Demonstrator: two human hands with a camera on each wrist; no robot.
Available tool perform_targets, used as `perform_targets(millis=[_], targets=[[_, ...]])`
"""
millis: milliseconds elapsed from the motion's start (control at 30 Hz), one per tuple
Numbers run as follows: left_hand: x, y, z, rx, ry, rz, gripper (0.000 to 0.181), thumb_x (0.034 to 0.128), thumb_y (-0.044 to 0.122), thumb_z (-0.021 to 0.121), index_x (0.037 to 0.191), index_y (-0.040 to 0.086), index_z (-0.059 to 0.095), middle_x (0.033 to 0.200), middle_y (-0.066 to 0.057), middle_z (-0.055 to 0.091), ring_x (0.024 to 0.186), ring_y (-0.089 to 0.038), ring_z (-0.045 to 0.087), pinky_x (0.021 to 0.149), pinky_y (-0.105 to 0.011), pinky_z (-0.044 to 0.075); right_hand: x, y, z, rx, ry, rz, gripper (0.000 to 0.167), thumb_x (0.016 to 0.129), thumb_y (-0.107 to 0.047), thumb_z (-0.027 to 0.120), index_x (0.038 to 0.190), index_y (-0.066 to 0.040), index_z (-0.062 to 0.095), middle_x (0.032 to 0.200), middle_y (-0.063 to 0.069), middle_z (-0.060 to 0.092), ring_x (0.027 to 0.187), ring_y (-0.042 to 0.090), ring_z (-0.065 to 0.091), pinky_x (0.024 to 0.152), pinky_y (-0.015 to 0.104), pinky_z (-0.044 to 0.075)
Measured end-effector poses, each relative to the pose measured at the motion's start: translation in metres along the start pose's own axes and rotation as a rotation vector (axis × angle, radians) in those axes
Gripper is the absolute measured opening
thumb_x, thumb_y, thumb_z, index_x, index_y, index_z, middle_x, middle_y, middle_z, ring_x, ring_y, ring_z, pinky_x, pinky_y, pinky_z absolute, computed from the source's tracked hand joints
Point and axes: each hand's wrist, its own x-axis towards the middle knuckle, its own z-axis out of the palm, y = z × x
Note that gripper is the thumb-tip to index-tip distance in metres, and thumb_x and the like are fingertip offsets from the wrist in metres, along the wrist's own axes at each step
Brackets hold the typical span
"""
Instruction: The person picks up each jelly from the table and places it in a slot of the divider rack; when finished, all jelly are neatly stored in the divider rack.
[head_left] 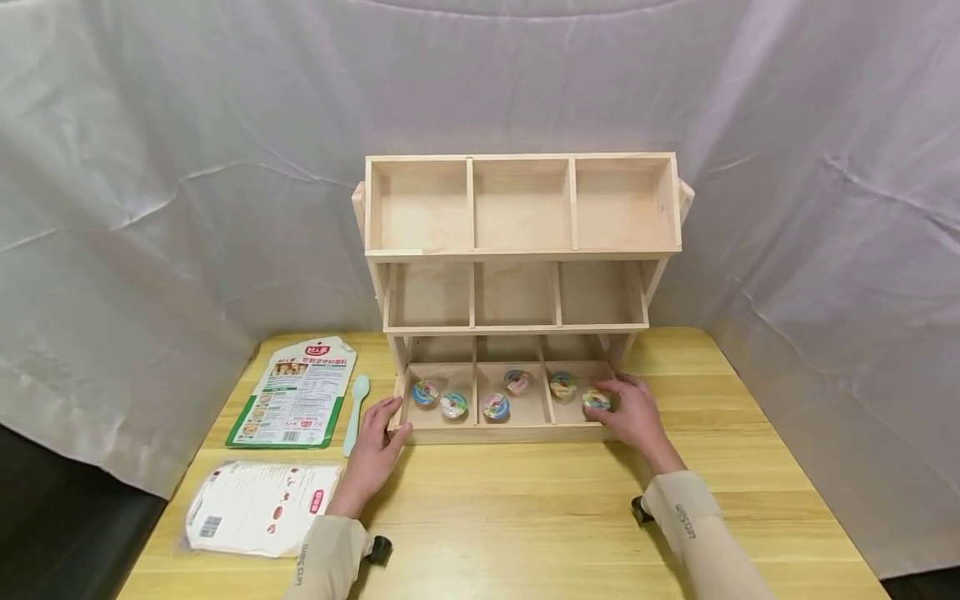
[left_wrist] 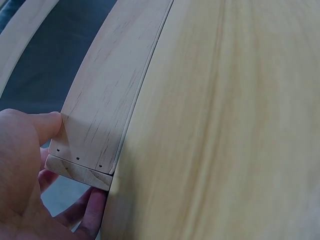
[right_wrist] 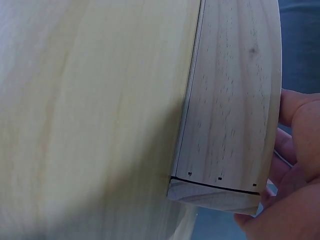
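Note:
A three-tier wooden rack (head_left: 525,253) stands at the table's back, each tier split into three compartments. Its bottom tier holds several small cups with printed lids, such as a blue-lidded cup (head_left: 425,392) and a pink-lidded cup (head_left: 517,382). My left hand (head_left: 373,450) grips the tier's left front corner, thumb on the front board (left_wrist: 107,100). At the right end, my right hand (head_left: 637,417) has finger and thumb around a green-lidded cup (head_left: 597,400) in the right compartment. The front board (right_wrist: 230,100) hides most of that cup in the right wrist view.
On the left lie a green-and-white printed packet (head_left: 296,396), a pale green spoon (head_left: 356,417) and a white round-edged package (head_left: 262,508). Grey curtains (head_left: 187,167) hang behind and at both sides of the wooden table (head_left: 525,517).

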Motion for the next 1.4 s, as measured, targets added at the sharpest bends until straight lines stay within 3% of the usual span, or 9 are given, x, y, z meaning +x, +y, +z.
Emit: perform_targets(millis=[967, 1400], targets=[[-0.002, -0.0017, 0.0001, 0.014, 0.021, -0.004, 0.056, 0.1066, 0.027, 0.06, 0.157, 0.01, 0.043, 0.163, -0.014, 0.033, 0.141, -0.035, 0.046, 0.109, -0.053, 0.048, 0.0037, -0.0007, 0.0031, -0.007, -0.013, 0.017, 0.05, 0.086, -0.023, 0.083, 0.128, 0.001, 0.069, 0.151, 0.036, 0.046, 0.144, 0.052, 0.031, 0.116, 0.072, 0.03], [-0.0016, -0.0006, -0.0002, 0.0, -0.004, -0.004, 0.059, 0.1072, 0.035, 0.057, 0.158, 0.01, 0.041, 0.164, -0.014, 0.032, 0.143, -0.036, 0.044, 0.111, -0.052, 0.047, 0.0015, -0.0001, 0.0024, -0.005, -0.013, 0.007, 0.049, 0.088, -0.024, 0.081, 0.128, 0.001, 0.069, 0.151, 0.036, 0.045, 0.144, 0.053, 0.03, 0.114, 0.074, 0.03]])
